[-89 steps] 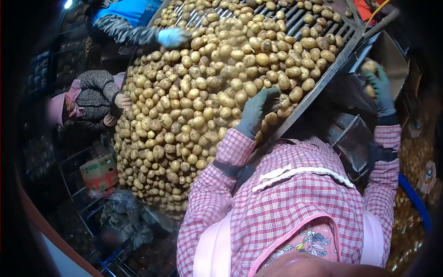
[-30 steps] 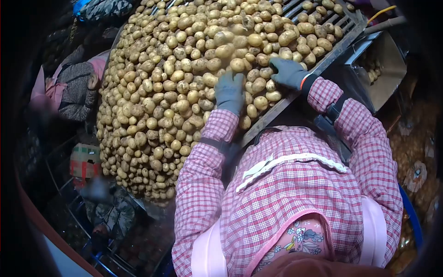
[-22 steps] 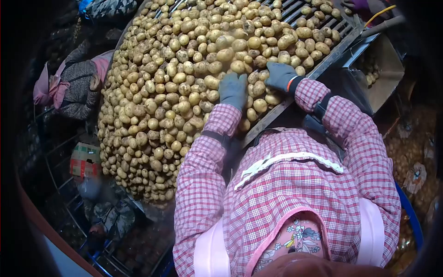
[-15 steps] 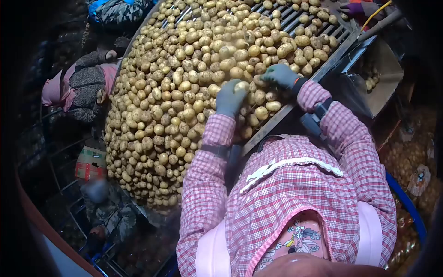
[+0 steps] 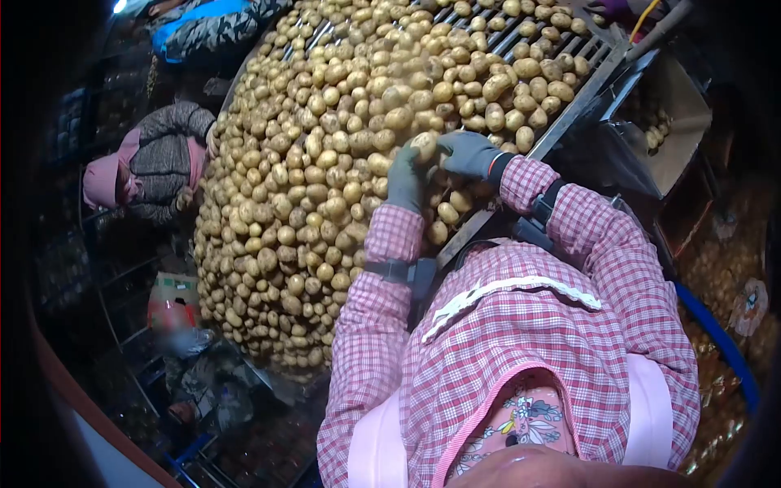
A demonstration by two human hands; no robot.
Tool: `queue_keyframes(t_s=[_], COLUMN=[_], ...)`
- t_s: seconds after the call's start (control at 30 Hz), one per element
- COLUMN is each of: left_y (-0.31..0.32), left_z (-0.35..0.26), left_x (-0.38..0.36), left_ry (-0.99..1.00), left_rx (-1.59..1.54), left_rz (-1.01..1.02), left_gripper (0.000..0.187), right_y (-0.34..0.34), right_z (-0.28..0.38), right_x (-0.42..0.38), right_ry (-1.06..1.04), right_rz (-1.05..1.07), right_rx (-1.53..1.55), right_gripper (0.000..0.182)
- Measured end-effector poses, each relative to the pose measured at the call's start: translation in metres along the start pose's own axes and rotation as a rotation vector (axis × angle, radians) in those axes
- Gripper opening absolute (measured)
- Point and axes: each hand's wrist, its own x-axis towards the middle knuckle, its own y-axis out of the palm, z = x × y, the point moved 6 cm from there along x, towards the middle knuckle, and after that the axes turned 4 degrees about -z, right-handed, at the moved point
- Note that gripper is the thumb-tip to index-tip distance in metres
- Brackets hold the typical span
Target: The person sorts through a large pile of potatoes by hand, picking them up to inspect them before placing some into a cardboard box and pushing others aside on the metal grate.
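Note:
Grey work gloves cover both of my hands over a large heap of potatoes (image 5: 301, 195). My left hand (image 5: 404, 180) is closed around a potato (image 5: 424, 145), which shows above its fingertips. Right beside that potato is my right hand (image 5: 469, 154), its fingers curled down and close together. Whether those fingers touch the same potato or hold another is hidden. More potatoes lie under and around both hands.
A metal edge rail (image 5: 573, 110) borders the heap on my side, with bars (image 5: 521, 49) at the top. An open cardboard box (image 5: 687, 122) holds potatoes at the right. Co-workers (image 5: 159, 163) are along the left. A blue hose (image 5: 720, 333) runs at lower right.
My right hand has moved left, up against the left hand's potato. That potato is raised slightly higher. The co-worker at the left has reached an arm closer to the heap.

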Motion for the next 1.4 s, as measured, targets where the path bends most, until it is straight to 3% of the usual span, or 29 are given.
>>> queue_keyframes(t_s=[0.07,0.1,0.17,0.2,0.27,0.33,0.37,0.4,0.47,0.5,0.53,0.6,0.67,0.73,0.8,0.87,0.93,1.0,1.07,1.1,1.13,1.2,1.23,1.27,1.33,1.37,1.4], left_y=[0.001,0.020,0.037,0.044,0.056,0.070,0.105,0.115,0.149,0.163,0.175,0.196,0.208,0.214,0.192,0.166,0.118,0.062,0.013,-0.007,-0.022,-0.035,-0.032,-0.028,-0.018,-0.014,-0.011], left_z=[-0.001,-0.006,-0.025,-0.024,-0.025,-0.024,-0.035,-0.014,-0.005,0.000,0.006,0.016,0.020,0.020,0.015,-0.006,-0.037,-0.077,-0.113,-0.120,-0.124,-0.115,-0.099,-0.087,-0.085,-0.087,-0.090], left_x=[-0.006,-0.027,-0.043,-0.050,-0.042,-0.039,-0.067,-0.048,-0.051,-0.055,-0.057,-0.064,-0.071,-0.080,-0.070,-0.061,-0.050,-0.054,-0.054,-0.054,-0.053,-0.044,-0.036,-0.028,-0.017,-0.012,-0.008], left_ry=[0.006,-0.006,0.026,0.075,0.204,0.400,0.460,0.772,0.796,0.876,0.837,0.755,0.683,0.668,0.615,0.622,0.661,0.833,1.002,0.982,0.961,0.857,0.777,0.696,0.731,0.709,0.684], left_rx=[-0.002,-0.051,-0.021,-0.060,0.245,0.700,0.799,1.111,1.279,1.294,1.257,1.183,1.101,1.126,1.099,1.083,1.111,1.243,1.550,1.653,1.752,1.927,2.001,2.072,2.004,1.970,1.936], left_rz=[0.012,0.005,-0.108,-0.046,0.064,0.010,0.021,0.169,0.287,0.340,0.401,0.513,0.609,0.680,0.587,0.491,0.331,0.056,-0.123,-0.188,-0.246,-0.301,-0.299,-0.297,-0.386,-0.420,-0.459], left_gripper=[0.042,0.042,0.043,0.042,0.043,0.047,0.050,0.054,0.058,0.060,0.059,0.058,0.059,0.058,0.055,0.053,0.053,0.053,0.062,0.068,0.074,0.084,0.088,0.092,0.098,0.098,0.098], right_y=[-0.006,0.001,-0.017,-0.024,-0.037,-0.045,-0.053,-0.055,-0.061,-0.072,-0.064,-0.105,-0.136,-0.167,-0.219,-0.265,-0.322,-0.358,-0.354,-0.336,-0.301,-0.220,-0.167,-0.143,-0.079,-0.068,-0.052], right_z=[-0.006,-0.021,-0.022,-0.018,-0.004,0.006,0.007,-0.004,-0.025,-0.031,-0.057,-0.064,-0.083,-0.103,-0.124,-0.183,-0.203,-0.226,-0.203,-0.200,-0.129,-0.079,-0.067,-0.004,0.036,0.052,0.053], right_x=[-0.001,0.005,-0.005,-0.015,-0.038,-0.051,-0.062,-0.067,-0.077,-0.091,-0.093,-0.124,-0.146,-0.165,-0.178,-0.209,-0.238,-0.265,-0.242,-0.221,-0.179,-0.115,-0.082,-0.065,-0.038,-0.020,-0.006], right_ry=[0.115,0.074,0.144,0.179,0.432,0.585,0.613,0.574,0.473,0.428,0.447,0.567,0.505,0.411,0.313,0.450,0.692,0.734,0.714,0.534,0.432,0.255,0.265,0.222,0.283,0.143,0.186], right_rz=[0.081,-0.038,-0.033,-0.023,0.124,0.223,0.113,0.087,0.068,0.160,0.064,-0.300,-0.533,-0.373,-0.390,-0.685,-0.937,-1.045,-0.990,-0.832,-0.677,-0.402,-0.054,-0.007,0.383,0.413,0.482], right_rx=[0.235,0.264,0.624,0.805,1.199,1.440,1.358,1.465,1.667,1.705,1.864,1.716,1.596,1.647,1.525,1.323,0.831,0.634,0.593,0.665,0.770,0.855,0.977,0.706,0.761,0.615,0.534], right_gripper=[0.044,0.038,0.034,0.033,0.028,0.030,0.036,0.036,0.036,0.037,0.037,0.037,0.038,0.037,0.040,0.043,0.046,0.043,0.042,0.042,0.040,0.037,0.042,0.048,0.055,0.059,0.060])
